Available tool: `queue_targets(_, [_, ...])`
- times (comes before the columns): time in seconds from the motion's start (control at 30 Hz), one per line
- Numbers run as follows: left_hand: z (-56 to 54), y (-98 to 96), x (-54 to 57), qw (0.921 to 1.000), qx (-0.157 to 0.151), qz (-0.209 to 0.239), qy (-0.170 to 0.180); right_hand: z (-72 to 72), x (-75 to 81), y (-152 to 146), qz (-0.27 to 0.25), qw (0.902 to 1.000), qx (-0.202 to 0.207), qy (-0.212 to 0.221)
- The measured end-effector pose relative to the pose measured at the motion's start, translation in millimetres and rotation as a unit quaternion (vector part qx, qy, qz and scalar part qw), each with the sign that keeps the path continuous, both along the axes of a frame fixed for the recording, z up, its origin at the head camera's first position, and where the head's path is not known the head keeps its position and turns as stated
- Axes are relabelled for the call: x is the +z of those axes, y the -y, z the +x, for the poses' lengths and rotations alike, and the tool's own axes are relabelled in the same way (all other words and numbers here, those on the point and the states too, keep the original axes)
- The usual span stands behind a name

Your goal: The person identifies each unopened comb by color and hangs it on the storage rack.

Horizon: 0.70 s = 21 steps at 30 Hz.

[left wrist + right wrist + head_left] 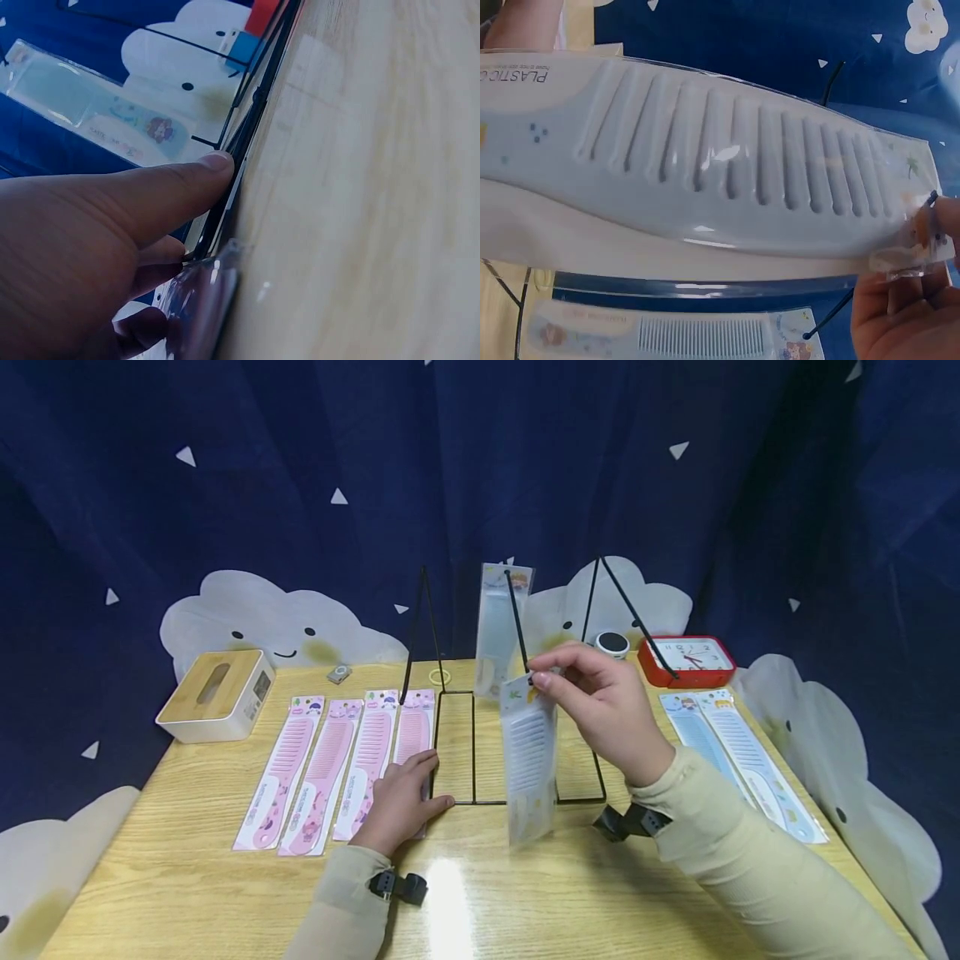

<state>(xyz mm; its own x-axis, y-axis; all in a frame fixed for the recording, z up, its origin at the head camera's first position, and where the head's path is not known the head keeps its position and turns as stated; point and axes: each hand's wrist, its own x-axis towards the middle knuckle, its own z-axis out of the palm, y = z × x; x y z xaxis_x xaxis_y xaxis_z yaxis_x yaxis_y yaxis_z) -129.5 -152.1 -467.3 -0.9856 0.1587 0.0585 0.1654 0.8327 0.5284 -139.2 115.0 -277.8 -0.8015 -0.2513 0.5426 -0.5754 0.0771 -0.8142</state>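
My right hand point(611, 706) pinches the top of a clear-packaged pale blue comb point(528, 752) between thumb and fingers. The packet hangs down lengthwise, its top at the tip of the middle rod of a black wire rack point(474, 747). In the right wrist view, the rod tip point(932, 197) shows at the packet's hole. Farther back on that rod hangs another packaged blue comb point(495, 631). At the rack's front left corner rests my left hand point(405, 802), thumb point(187, 184) extended against the base wire and fingertips by the side wire.
Several packaged pink combs point(300, 777) lie left of the rack, the nearest beside my left hand. Two packaged blue combs point(750, 752) lie to the right. Behind stand a tissue box point(213, 697), a red clock point(686, 660) and a round white object point(612, 645).
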Motion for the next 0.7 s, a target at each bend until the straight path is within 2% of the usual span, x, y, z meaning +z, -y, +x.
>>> queue_targets(0.27, [-0.2,-0.6,-0.6,1.0,0.001,-0.001,0.003,-3.7,1.8,0,0.027,0.9972,-0.021,0.066])
queue_targets(0.43, [0.2,-0.3,1.2,0.9999,0.003,0.001,0.01,-12.9,-1.6,-1,0.026,0.9964,-0.025,0.076])
queue_targets(0.7, [0.6,-0.2,1.0,0.9999,0.0,-0.006,0.011,-35.5,-6.4,0,0.003,0.9952,-0.039,0.09])
